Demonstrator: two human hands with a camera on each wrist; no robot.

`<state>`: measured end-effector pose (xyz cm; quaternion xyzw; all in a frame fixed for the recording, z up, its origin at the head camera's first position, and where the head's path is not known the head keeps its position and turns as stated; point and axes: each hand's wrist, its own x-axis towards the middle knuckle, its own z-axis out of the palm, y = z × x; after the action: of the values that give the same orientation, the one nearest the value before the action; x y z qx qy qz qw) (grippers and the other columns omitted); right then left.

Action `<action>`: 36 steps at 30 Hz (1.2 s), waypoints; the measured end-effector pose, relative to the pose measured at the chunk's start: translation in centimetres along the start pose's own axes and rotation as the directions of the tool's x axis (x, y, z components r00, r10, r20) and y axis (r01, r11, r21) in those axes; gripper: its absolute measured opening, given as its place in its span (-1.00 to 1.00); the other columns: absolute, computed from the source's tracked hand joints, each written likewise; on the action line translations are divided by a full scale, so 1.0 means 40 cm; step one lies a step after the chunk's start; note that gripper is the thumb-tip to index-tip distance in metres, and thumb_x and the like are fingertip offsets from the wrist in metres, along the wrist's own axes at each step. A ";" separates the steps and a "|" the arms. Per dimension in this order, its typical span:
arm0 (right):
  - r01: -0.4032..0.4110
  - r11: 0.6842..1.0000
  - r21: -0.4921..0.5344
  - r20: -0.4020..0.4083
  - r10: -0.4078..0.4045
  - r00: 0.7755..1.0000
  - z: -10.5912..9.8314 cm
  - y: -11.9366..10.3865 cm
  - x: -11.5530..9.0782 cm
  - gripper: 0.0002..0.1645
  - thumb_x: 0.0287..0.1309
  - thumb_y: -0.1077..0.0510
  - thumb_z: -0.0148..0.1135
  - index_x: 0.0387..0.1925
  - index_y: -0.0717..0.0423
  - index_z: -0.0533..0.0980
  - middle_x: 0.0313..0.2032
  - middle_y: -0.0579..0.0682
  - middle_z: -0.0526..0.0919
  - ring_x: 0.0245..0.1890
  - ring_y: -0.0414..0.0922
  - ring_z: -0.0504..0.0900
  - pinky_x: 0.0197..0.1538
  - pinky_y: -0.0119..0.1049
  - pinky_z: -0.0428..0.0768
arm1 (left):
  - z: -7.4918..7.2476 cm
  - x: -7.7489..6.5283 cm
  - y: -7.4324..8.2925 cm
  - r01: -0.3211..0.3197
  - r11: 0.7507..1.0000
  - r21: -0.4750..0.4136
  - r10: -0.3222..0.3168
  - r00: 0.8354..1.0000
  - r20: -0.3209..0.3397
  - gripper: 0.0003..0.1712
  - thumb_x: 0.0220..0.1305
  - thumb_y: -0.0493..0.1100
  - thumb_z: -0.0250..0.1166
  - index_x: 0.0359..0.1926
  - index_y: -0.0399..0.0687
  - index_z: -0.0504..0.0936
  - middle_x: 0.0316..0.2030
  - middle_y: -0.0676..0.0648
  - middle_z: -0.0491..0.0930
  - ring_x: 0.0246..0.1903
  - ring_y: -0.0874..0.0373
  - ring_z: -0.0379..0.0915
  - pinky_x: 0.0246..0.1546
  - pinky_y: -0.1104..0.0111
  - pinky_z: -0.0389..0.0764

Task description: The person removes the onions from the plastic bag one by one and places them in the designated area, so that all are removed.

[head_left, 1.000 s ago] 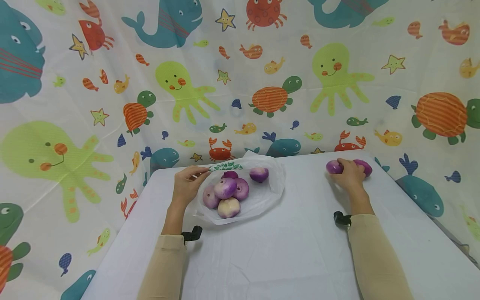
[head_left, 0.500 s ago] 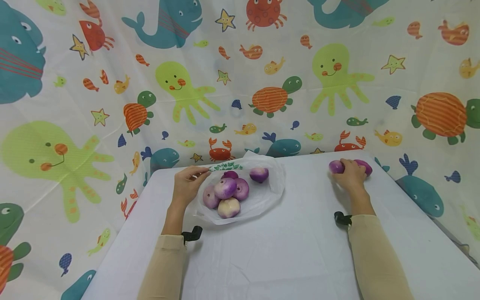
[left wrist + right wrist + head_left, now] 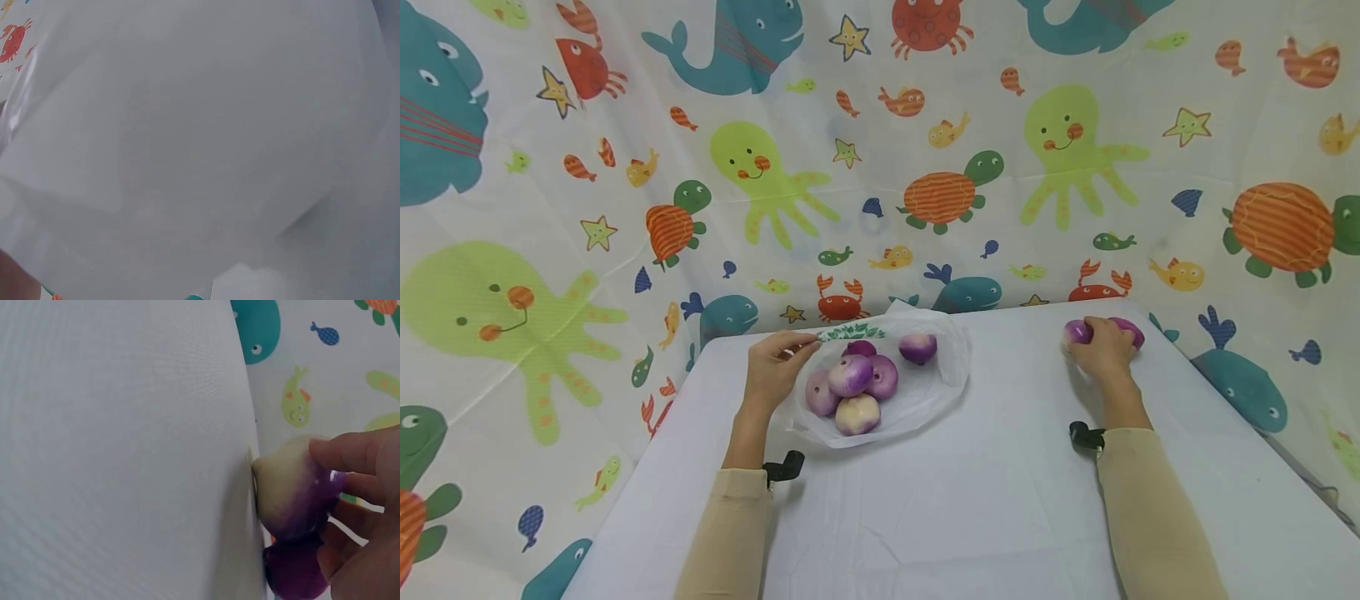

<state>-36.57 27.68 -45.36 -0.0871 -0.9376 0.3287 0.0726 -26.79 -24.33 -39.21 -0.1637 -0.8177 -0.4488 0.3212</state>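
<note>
My left hand [image 3: 772, 367] pinches the green-printed edge of a thin white plastic bag [image 3: 951, 367] between thumb and fingers. Inside the spread bag sit several purple-and-white red onions, among them a pale one [image 3: 858, 415] in front and a dark one [image 3: 917, 349] apart at the right. Sheer white plastic [image 3: 187, 125] fills most of the left wrist view. At the table's far right, my right hand [image 3: 1102, 346] grips a red onion [image 3: 290, 487], fingers curled about its side. Against it lies a darker onion [image 3: 297, 569], partly hidden by the fingers.
A white cloth [image 3: 970, 500] covers the table. Behind it hangs a curtain [image 3: 865, 242] printed with sea animals, close to the table's back edge. Black wrist cameras are strapped at both sleeves.
My right hand has slid slightly to the right with its onion, closer to the other onion there. The left hand and the bag have stayed in place.
</note>
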 end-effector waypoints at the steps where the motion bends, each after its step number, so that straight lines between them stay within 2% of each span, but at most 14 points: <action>1: -0.001 1.000 0.002 -0.003 0.001 1.000 0.001 0.000 0.001 -0.15 0.37 0.08 0.29 0.52 0.34 0.18 0.41 0.51 0.27 0.38 0.52 0.07 0.38 0.51 0.10 | 0.000 0.000 0.000 -0.001 1.000 0.001 0.001 1.000 0.001 -0.84 0.25 -0.43 0.44 -0.14 -0.30 0.81 -0.24 -0.27 0.79 -0.29 0.02 0.59 -0.30 0.71 0.51; 12: 0.021 1.000 0.020 -0.053 -0.020 0.998 -0.007 -0.019 0.000 -0.16 0.36 0.03 0.27 0.53 0.26 0.21 0.44 0.48 0.26 0.41 0.53 0.06 0.38 0.52 0.03 | -0.001 0.001 0.001 -0.006 1.000 0.000 0.006 1.000 0.002 -0.84 0.25 -0.43 0.44 -0.13 -0.30 0.81 -0.23 -0.27 0.79 -0.29 -0.02 0.60 -0.29 0.69 0.53; 17: 0.082 0.995 0.061 -0.098 -0.076 0.992 -0.011 -0.045 -0.003 -0.20 0.37 0.04 0.29 0.52 0.20 0.26 0.44 0.45 0.28 0.39 0.50 0.11 0.39 0.49 0.03 | -0.001 0.001 0.002 0.006 1.000 -0.001 -0.006 1.000 0.002 -0.84 0.25 -0.43 0.44 -0.13 -0.30 0.81 -0.22 -0.27 0.79 -0.28 -0.03 0.60 -0.29 0.69 0.52; 22: 0.191 0.975 0.115 -0.139 -0.175 0.975 -0.014 -0.089 -0.017 -0.26 0.39 0.06 0.29 0.49 0.17 0.31 0.46 0.38 0.31 0.39 0.42 0.18 0.41 0.46 0.10 | -0.001 0.001 0.004 0.012 1.000 -0.003 -0.012 1.000 0.010 -0.84 0.26 -0.42 0.44 -0.13 -0.31 0.80 -0.22 -0.28 0.79 -0.28 0.02 0.60 -0.29 0.69 0.53; 27: 0.259 0.955 0.142 -0.149 -0.238 0.960 -0.012 -0.137 -0.030 -0.31 0.41 0.07 0.28 0.47 0.13 0.35 0.48 0.31 0.33 0.45 0.36 0.20 0.42 0.42 0.14 | -0.001 0.001 0.005 0.007 1.000 -0.009 -0.007 1.000 0.020 -0.83 0.26 -0.43 0.43 -0.11 -0.33 0.80 -0.21 -0.29 0.78 -0.28 0.03 0.60 -0.29 0.69 0.53; 31: 0.310 0.941 0.132 -0.157 -0.289 0.944 0.000 -0.169 -0.038 -0.34 0.40 0.08 0.30 0.44 0.14 0.39 0.47 0.28 0.36 0.49 0.33 0.21 0.45 0.44 0.06 | 0.000 0.001 0.008 0.004 1.000 -0.014 -0.003 1.000 0.017 -0.83 0.26 -0.45 0.43 -0.12 -0.34 0.80 -0.22 -0.30 0.78 -0.28 -0.04 0.60 -0.30 0.69 0.52; 36: 0.388 0.914 0.121 -0.155 -0.369 0.917 0.025 -0.205 -0.052 -0.36 0.37 0.12 0.33 0.40 0.17 0.42 0.44 0.31 0.38 0.47 0.32 0.23 0.44 0.46 0.06 | 0.003 0.000 0.015 0.014 1.000 -0.017 -0.014 1.000 0.016 -0.83 0.25 -0.46 0.42 -0.13 -0.35 0.79 -0.22 -0.31 0.78 -0.26 -0.16 0.61 -0.30 0.70 0.51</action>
<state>-35.68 20.33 -41.17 0.0808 -0.9028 0.3710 0.2017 -26.51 -23.91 -38.90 -0.1641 -0.8174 -0.4567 0.3104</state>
